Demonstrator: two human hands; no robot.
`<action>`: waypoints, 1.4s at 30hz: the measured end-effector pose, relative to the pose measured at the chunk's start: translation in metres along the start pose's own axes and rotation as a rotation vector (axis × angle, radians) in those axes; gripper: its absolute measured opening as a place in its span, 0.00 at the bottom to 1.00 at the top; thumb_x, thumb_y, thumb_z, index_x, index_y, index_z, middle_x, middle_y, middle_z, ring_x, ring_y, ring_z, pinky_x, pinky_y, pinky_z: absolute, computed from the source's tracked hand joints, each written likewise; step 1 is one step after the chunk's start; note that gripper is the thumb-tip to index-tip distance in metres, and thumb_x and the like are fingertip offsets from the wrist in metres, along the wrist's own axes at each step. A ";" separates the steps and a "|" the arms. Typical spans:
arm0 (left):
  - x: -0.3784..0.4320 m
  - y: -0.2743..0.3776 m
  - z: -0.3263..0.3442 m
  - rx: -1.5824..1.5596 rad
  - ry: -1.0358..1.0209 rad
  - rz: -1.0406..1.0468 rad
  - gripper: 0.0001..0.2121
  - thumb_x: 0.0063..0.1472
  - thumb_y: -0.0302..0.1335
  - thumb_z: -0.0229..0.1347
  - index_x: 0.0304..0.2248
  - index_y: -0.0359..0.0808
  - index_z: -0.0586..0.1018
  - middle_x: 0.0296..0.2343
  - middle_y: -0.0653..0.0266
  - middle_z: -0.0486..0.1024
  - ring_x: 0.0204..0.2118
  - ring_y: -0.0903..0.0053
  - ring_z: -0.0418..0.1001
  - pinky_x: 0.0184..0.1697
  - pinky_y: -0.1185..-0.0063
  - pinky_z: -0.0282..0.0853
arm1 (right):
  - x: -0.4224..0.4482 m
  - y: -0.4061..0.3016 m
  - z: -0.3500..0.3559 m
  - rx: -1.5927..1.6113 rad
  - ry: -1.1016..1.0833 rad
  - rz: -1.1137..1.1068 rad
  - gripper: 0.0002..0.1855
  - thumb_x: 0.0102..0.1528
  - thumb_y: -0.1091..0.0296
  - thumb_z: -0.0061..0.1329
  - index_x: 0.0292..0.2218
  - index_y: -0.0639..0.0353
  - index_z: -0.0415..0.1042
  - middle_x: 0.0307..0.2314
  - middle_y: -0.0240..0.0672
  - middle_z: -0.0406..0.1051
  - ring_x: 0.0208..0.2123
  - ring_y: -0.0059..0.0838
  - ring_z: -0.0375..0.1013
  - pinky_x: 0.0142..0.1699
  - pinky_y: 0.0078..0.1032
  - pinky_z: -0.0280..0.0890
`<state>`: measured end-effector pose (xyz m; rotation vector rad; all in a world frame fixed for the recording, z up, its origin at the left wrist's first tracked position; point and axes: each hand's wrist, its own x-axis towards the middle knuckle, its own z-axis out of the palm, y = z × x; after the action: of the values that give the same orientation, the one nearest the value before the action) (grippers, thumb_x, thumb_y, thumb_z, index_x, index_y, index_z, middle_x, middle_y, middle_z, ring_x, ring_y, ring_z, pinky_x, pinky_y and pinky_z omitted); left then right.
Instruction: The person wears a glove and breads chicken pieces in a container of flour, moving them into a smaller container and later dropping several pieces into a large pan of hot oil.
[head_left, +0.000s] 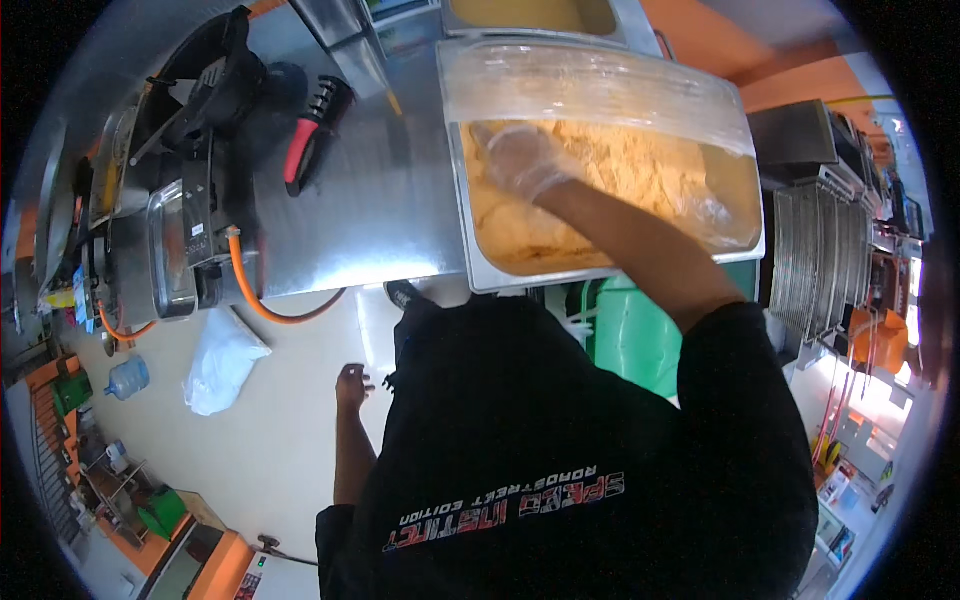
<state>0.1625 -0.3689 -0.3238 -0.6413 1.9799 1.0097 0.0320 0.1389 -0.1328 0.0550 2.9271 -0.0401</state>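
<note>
My right hand (525, 159), in a clear plastic glove, is down in the orange powder (637, 172) inside a large rectangular metal pan (471, 259). Its fingers are blurred and partly buried, so their grip cannot be made out. Clear plastic wrap (592, 82) covers the pan's far part, and a crumpled bit of clear plastic (705, 210) lies on the powder at the right. Bare, my left hand (352, 386) hangs beside my body above the floor, fingers slightly curled and apart, holding nothing.
On the steel table (375, 225) lies a red and black knife sharpener (315, 135). A black burner stand (206, 180) with an orange hose (251, 289) is at the left. Below are a white sack (223, 364), a water jug (127, 377) and a green bin (634, 337). Wire racks (817, 255) stand at right.
</note>
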 end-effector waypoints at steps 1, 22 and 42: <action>0.001 0.007 0.002 -0.011 -0.010 0.010 0.11 0.57 0.33 0.43 0.36 0.37 0.68 0.24 0.58 0.72 0.18 0.72 0.73 0.14 0.80 0.63 | -0.003 0.004 -0.010 0.035 -0.067 -0.042 0.13 0.49 0.65 0.40 0.36 0.60 0.64 0.24 0.42 0.70 0.28 0.36 0.70 0.30 0.31 0.65; -0.014 -0.004 0.006 0.052 0.017 -0.083 0.12 0.56 0.33 0.42 0.37 0.38 0.69 0.26 0.59 0.73 0.20 0.71 0.74 0.17 0.78 0.65 | -0.039 0.025 -0.010 0.159 0.165 0.031 0.18 0.51 0.65 0.35 0.44 0.61 0.60 0.27 0.50 0.68 0.34 0.43 0.68 0.37 0.37 0.63; -0.013 -0.006 0.006 0.051 0.022 -0.124 0.10 0.56 0.31 0.42 0.36 0.37 0.69 0.23 0.59 0.73 0.18 0.73 0.73 0.15 0.80 0.65 | -0.066 0.041 -0.076 0.785 0.135 -0.028 0.12 0.43 0.71 0.43 0.32 0.64 0.69 0.32 0.44 0.68 0.33 0.38 0.69 0.38 0.26 0.63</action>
<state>0.1766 -0.3663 -0.3175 -0.7403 1.9532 0.8786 0.0823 0.1802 -0.0454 0.1400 2.8389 -1.2135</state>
